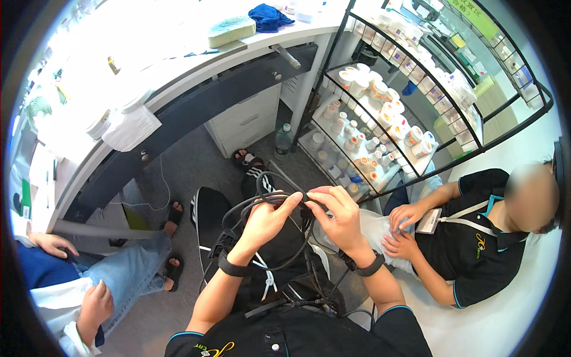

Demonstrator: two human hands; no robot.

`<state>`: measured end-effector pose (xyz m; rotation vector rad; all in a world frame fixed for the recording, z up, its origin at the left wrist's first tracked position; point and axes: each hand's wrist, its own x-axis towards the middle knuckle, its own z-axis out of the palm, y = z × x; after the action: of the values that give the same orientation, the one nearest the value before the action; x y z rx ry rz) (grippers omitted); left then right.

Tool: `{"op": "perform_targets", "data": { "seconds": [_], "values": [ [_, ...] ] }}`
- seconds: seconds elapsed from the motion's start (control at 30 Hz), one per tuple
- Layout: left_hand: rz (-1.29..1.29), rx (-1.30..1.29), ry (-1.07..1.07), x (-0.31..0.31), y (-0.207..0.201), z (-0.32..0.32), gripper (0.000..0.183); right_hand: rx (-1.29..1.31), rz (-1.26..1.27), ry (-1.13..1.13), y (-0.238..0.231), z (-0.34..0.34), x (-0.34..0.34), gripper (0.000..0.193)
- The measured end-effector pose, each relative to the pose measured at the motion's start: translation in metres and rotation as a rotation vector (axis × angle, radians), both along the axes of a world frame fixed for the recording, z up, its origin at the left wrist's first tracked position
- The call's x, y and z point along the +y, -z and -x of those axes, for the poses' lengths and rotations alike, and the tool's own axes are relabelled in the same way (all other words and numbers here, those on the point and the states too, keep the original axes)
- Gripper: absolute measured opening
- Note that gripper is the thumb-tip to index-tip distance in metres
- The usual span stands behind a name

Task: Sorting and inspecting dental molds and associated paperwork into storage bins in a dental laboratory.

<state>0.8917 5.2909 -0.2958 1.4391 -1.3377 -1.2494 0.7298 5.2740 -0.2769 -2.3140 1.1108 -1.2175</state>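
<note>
A coil of black cable lies gathered in front of my lap, its loops spreading left and up from my fingers. My left hand is closed around the coil, thumb pointing up along it. At the coil's right side my right hand pinches the cable between thumb and fingertips, close to my left thumb. More strands hang below both hands toward a dark tangle of cords over my lap. Dark bands circle my wrists, with small black devices attached beside them.
A long white workbench with dark drawers curves along the left and back. It bears a green sponge and a blue cloth. A wire shelf of white bottles stands back right. One person sits right, another left.
</note>
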Motion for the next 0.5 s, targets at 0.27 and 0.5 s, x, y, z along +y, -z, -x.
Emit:
{"op": "perform_targets", "data": {
  "seconds": [0.27, 0.5],
  "values": [
    [-0.029, 0.008, -0.035, 0.003, -0.004, -0.006, 0.039, -0.003, 0.096, -0.026, 0.003, -0.008, -0.004, 0.014],
    [-0.054, 0.055, -0.082, 0.005, -0.010, -0.014, 0.035, 0.027, 0.143, -0.048, 0.002, -0.019, -0.009, 0.017]
  ]
}}
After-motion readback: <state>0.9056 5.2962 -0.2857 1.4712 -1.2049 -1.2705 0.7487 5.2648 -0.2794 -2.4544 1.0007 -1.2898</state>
